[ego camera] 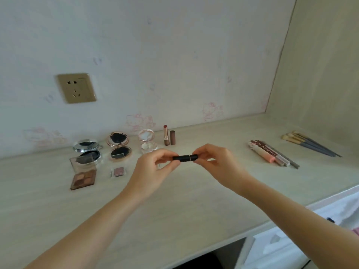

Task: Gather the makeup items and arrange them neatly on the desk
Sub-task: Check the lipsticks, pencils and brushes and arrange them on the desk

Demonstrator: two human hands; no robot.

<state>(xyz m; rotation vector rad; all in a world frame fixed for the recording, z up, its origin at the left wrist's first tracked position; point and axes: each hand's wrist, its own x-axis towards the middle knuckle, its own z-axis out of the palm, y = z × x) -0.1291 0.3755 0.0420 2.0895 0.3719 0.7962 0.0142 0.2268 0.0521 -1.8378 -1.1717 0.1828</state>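
Both hands up over the bench [194, 191], sharing a black lipstick [185, 158] held sideways: left hand [155, 166] fingers [171, 165] pinched on one end, right hand [217, 162] fingers closed on the other. Compacts [118, 146] and an open lipstick [165, 135] sit behind, brushes [310, 143] far right.

Domestic setting: a bedroom-type dressing nook in a home. Indicators: pale wood-grain desk [194, 200] built into an alcove; wallpaper [155, 55] printed with pink cartoon cats; brass-coloured wall socket [76, 88]; open compacts [118, 146], an eyeshadow palette [83, 178] and makeup brushes [310, 143] on the desk.
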